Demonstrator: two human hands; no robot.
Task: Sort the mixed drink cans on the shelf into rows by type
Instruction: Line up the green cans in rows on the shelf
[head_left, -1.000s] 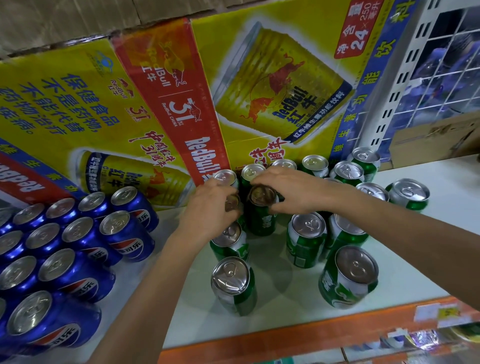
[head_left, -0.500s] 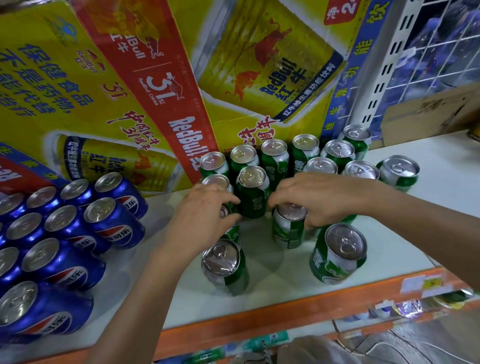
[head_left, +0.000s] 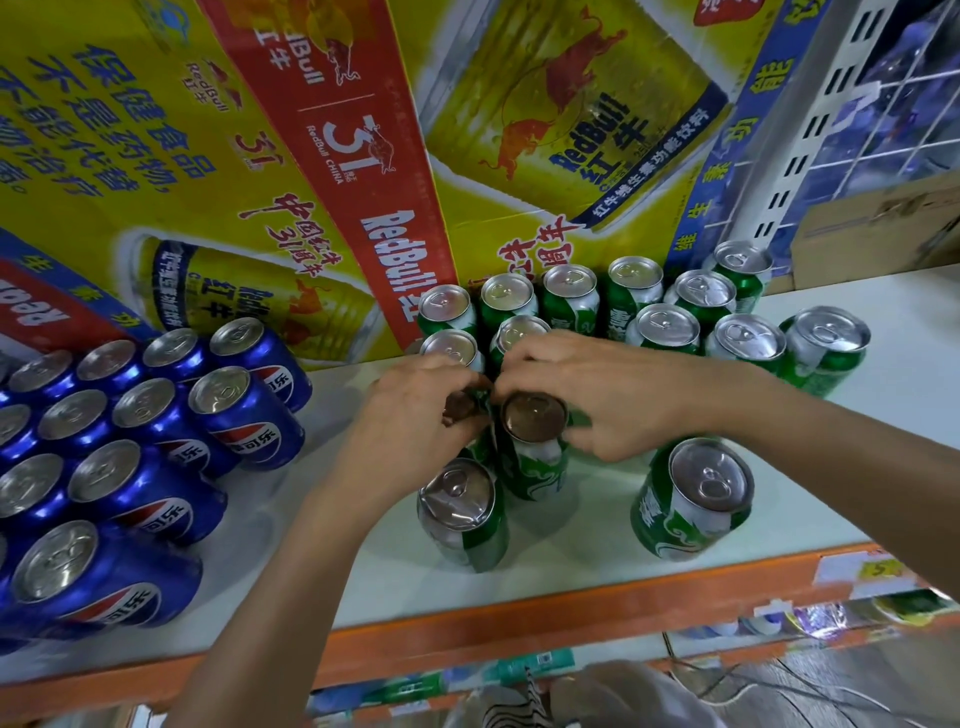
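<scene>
The right hand (head_left: 613, 395) curls round the top of a green can (head_left: 535, 467) standing upright mid-shelf. The left hand (head_left: 415, 410) grips a second can (head_left: 460, 408) just beside it, mostly hidden under the fingers. Behind them, green cans (head_left: 571, 291) stand in rows on the shelf (head_left: 571, 561) against a yellow carton (head_left: 156, 156). Two front cans (head_left: 691, 499) stand apart near the edge. Blue cans (head_left: 156, 467) cluster at the left.

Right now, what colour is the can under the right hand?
The can is green with white markings; head view.
</scene>
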